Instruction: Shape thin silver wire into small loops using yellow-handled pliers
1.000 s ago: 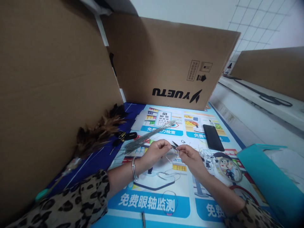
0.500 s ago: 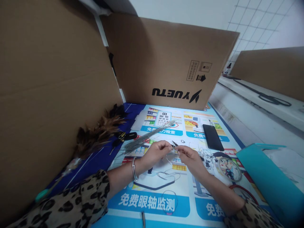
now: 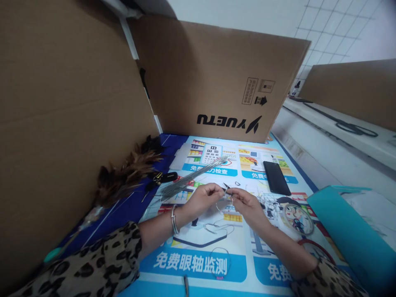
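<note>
My left hand (image 3: 206, 199) is closed in a pinch over the printed table cover, with a thin silvery wire loop (image 3: 218, 208) at its fingertips. Just to its right, my right hand (image 3: 247, 206) pinches the same wire, its fingertips almost meeting the left ones. A dark pointed tool tip (image 3: 226, 185) sticks out beyond the right fingers; the rest of it is hidden. Below the hands lie loose bent wires (image 3: 218, 227) and a thin ring with a pink part (image 3: 220, 277). A bundle of straight wires (image 3: 192, 180) rests beyond my left hand.
A black phone (image 3: 276, 177) and a clear tape roll (image 3: 298, 218) lie to the right, near a teal box (image 3: 343, 231). Keys with a black fob (image 3: 169, 177) and a feather duster (image 3: 126, 173) are at left. Cardboard panels (image 3: 222, 74) stand at the back and left.
The camera view has shifted very slightly. Both hands keep nearly the same pinch on the wire.
</note>
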A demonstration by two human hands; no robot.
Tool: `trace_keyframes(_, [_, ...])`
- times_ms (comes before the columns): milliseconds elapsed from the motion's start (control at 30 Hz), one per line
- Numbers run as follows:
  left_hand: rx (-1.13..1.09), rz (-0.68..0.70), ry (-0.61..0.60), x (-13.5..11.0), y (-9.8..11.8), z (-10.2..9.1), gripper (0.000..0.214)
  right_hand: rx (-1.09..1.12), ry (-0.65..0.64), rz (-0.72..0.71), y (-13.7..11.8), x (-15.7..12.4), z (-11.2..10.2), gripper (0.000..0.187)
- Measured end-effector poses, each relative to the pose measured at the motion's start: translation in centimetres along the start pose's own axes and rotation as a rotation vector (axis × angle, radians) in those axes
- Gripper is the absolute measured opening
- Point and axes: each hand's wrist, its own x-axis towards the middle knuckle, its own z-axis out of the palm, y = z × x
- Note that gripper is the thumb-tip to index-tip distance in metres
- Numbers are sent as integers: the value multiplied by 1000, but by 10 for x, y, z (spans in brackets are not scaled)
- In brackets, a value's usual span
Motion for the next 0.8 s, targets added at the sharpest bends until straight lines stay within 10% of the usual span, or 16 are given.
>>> trace_keyframes(800, [-22,-13,-10,-1,2,0,22,-4,34,-3,-1,-1,-1,32])
